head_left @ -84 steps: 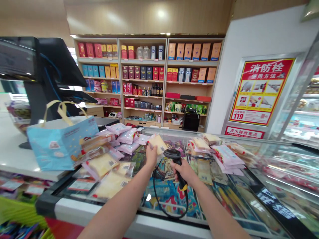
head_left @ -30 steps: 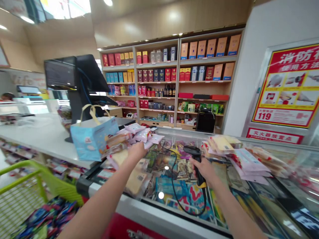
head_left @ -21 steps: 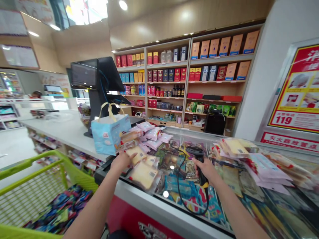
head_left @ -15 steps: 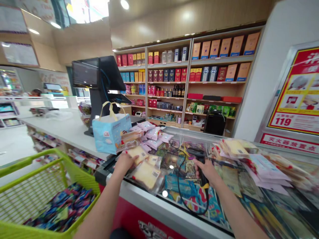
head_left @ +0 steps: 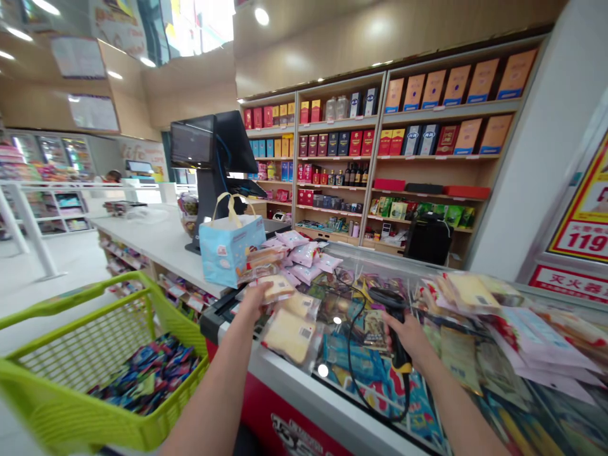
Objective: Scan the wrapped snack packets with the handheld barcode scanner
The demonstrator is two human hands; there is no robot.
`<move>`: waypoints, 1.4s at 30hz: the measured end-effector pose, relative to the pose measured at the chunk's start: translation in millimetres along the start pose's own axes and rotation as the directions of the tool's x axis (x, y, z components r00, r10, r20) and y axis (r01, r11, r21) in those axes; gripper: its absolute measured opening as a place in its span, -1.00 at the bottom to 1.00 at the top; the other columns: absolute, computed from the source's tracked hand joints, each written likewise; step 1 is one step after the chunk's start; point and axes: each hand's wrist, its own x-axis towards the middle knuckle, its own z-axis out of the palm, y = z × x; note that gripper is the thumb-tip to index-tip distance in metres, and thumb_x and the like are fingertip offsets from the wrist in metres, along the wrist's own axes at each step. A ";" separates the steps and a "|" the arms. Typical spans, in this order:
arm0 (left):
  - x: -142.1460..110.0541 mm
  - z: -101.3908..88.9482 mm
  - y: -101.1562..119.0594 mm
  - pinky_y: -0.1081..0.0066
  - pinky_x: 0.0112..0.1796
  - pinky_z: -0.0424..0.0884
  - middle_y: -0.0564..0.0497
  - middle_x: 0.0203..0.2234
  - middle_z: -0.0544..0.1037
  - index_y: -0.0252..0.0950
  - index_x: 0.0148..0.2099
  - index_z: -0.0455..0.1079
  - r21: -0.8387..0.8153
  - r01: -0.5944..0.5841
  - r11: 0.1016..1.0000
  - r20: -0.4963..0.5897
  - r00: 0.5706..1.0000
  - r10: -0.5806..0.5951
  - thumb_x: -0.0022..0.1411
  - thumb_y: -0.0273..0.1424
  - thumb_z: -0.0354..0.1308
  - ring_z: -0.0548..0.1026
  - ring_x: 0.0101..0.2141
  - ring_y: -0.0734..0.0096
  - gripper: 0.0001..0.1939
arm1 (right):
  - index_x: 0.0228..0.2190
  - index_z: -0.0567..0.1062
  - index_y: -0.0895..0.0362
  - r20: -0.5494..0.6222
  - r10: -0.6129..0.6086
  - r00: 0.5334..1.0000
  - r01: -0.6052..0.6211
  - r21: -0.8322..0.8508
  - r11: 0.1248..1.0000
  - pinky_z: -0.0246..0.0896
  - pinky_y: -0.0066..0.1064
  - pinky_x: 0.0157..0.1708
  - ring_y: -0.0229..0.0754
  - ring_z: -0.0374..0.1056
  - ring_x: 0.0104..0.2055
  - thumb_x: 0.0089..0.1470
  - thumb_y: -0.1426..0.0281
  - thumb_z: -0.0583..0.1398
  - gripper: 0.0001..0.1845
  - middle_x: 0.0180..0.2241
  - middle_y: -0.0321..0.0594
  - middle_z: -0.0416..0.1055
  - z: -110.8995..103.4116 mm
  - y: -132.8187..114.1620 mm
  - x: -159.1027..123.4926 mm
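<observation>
My left hand (head_left: pixel 258 300) is closed on the near edge of a pack of sliced bread (head_left: pixel 276 287), lifted slightly and tilted. Just below it, two more bread packs (head_left: pixel 289 334) lie flat on the glass counter, barcodes showing. My right hand (head_left: pixel 408 342) wraps round the grip of a black and yellow barcode scanner (head_left: pixel 396 313), its head pointing left. The scanner's black cable (head_left: pixel 352 367) loops over the glass. Pink-white packets (head_left: pixel 304 254) are heaped behind the bread, beside a light blue bag (head_left: pixel 228 250) with yellow handles.
At left stands a green shopping basket (head_left: pixel 183 297) with small colourful packets inside. More bread and pink packets (head_left: pixel 532 335) are piled at the counter's right. A black checkout screen (head_left: pixel 192 142) rises behind the blue bag. Shelves of boxed bottles (head_left: pixel 332 142) line the back wall.
My left hand has raised the bread pack off the others, toward the blue bag. The scanner stays in my right hand. The whole view has shifted left.
</observation>
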 end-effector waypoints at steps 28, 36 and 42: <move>31.8 192.1 -100.8 0.41 -0.32 0.49 0.02 -0.38 0.57 -0.29 -0.18 0.36 -0.028 -0.245 0.969 0.340 0.909 0.240 -0.08 -0.45 0.33 0.53 -0.41 0.41 -0.64 | -0.42 0.28 0.07 0.102 -0.084 0.991 0.086 -0.011 0.996 0.22 -0.45 -0.69 -0.32 0.21 -0.72 -0.17 0.06 0.29 -0.58 -0.70 -0.48 0.26 11.0 -13.2 -9.5; 14.3 196.6 -98.3 0.42 -0.33 0.48 0.04 -0.38 0.58 -0.28 -0.17 0.37 -0.036 -0.248 0.968 0.411 0.879 0.241 -0.04 -0.48 0.27 0.55 -0.38 0.38 -0.68 | -0.42 0.30 0.07 0.085 -0.078 0.993 0.080 -0.020 0.997 0.20 -0.45 -0.71 -0.31 0.21 -0.74 -0.20 0.09 0.28 -0.60 -0.70 -0.49 0.25 14.8 -16.0 -11.9; 7.1 196.8 -93.3 0.38 -0.26 0.50 0.01 -0.34 0.60 -0.28 -0.14 0.36 -0.056 -0.210 0.976 0.418 0.883 0.214 -0.04 -0.48 0.28 0.57 -0.29 0.32 -0.64 | -0.44 0.31 0.08 0.085 -0.059 0.995 0.062 -0.033 0.998 0.22 -0.45 -0.70 -0.31 0.21 -0.74 -0.19 0.09 0.27 -0.62 -0.73 -0.48 0.24 15.9 -14.2 -10.8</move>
